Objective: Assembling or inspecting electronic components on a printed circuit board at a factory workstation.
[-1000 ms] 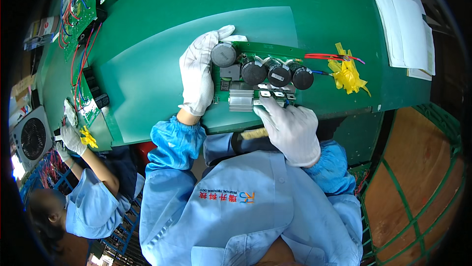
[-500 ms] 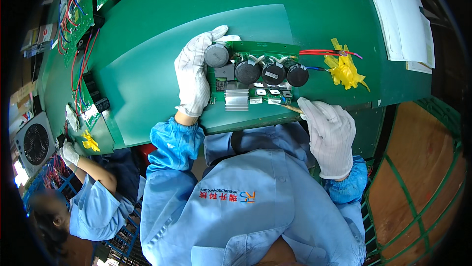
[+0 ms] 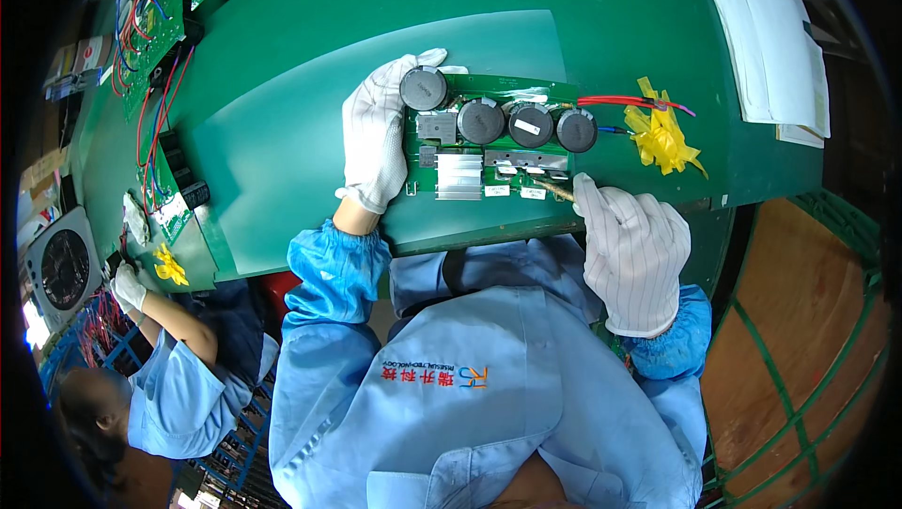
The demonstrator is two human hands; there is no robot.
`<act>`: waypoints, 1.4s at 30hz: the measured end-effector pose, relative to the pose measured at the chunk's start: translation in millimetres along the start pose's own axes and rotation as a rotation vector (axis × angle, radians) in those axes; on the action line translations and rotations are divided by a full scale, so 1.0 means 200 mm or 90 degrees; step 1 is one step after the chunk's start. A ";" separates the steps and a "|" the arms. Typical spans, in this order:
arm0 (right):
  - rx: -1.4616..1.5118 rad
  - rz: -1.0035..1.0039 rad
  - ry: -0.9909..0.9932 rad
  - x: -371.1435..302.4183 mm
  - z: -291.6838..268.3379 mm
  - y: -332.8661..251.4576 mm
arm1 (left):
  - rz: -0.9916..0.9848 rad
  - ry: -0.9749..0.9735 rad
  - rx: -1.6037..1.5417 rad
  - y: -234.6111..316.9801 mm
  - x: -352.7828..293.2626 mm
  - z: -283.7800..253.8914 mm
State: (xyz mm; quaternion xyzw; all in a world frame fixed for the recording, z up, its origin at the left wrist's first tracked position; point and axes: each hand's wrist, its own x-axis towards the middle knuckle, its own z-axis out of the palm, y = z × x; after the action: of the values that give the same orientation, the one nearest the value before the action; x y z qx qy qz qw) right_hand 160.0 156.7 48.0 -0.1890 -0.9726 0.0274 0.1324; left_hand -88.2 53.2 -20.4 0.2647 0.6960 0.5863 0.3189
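Observation:
A green circuit board with several large black capacitors and a finned silver heat sink is held over the table. Wrapped round its left edge is my left hand, in a white glove, fingers partly hidden behind the board. My right hand, in a white striped glove, pinches a thin brownish pointed tool; its exact kind I cannot make out. The tool's tip meets the board's lower right part, beside small components. Red wires and a blue wire run from the board's right side.
Crumpled yellow tape lies right of the board. White papers rest at the far right. More wired circuit boards line the left. A co-worker's gloved hand and a grey fan show at lower left.
The board has tilted, so its capacitors show more from above and its lower edge sits higher. My right hand and the tool have shifted slightly up and right.

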 end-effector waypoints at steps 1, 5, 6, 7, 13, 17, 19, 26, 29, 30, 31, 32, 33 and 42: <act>0.020 0.001 -0.009 -0.01 0.00 0.00 | -0.009 0.001 -0.016 -0.01 0.00 0.00; 0.087 0.013 -0.054 -0.03 -0.07 0.06 | -0.016 0.008 -0.026 -0.01 0.00 0.00; 0.101 0.018 -0.067 -0.03 -0.09 0.08 | -0.012 0.012 -0.015 -0.01 0.00 -0.01; 0.155 0.053 -0.035 -0.05 -0.08 0.11 | -0.022 0.014 -0.035 0.00 0.00 0.00; 0.511 0.504 -0.039 -0.14 -0.01 0.10 | -0.019 0.031 -0.082 -0.02 0.00 0.01; 0.595 0.580 0.050 -0.20 0.08 0.08 | -0.022 0.031 -0.136 -0.03 0.00 0.02; 0.610 0.612 0.087 -0.20 0.10 0.06 | 0.002 0.031 -0.119 -0.04 0.00 0.02; 0.707 0.689 0.197 -0.27 0.09 0.12 | 0.124 0.083 -0.051 0.31 -0.11 0.08; 0.702 0.708 0.239 -0.29 0.09 0.12 | 0.329 0.084 0.001 0.51 -0.15 0.11; 0.710 0.713 0.243 -0.31 0.09 0.13 | 0.341 0.072 0.039 0.56 -0.15 0.11; 0.723 0.715 0.254 -0.32 0.09 0.13 | 0.360 0.058 0.080 0.61 -0.15 0.10; 0.739 0.715 0.253 -0.33 0.09 0.13 | 0.405 0.032 0.128 0.63 -0.13 0.12; 0.755 0.716 0.252 -0.33 0.09 0.13 | 0.460 -0.003 0.203 0.61 -0.10 0.12; 0.837 0.646 0.281 -0.34 0.10 0.16 | 0.550 0.031 0.378 0.60 -0.07 0.06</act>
State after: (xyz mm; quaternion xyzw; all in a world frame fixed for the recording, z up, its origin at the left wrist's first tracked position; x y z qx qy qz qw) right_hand 226.5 161.8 8.5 -0.4873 -0.5091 0.6037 0.3728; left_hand -71.8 71.2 97.7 0.5926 0.6671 0.4479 -0.0571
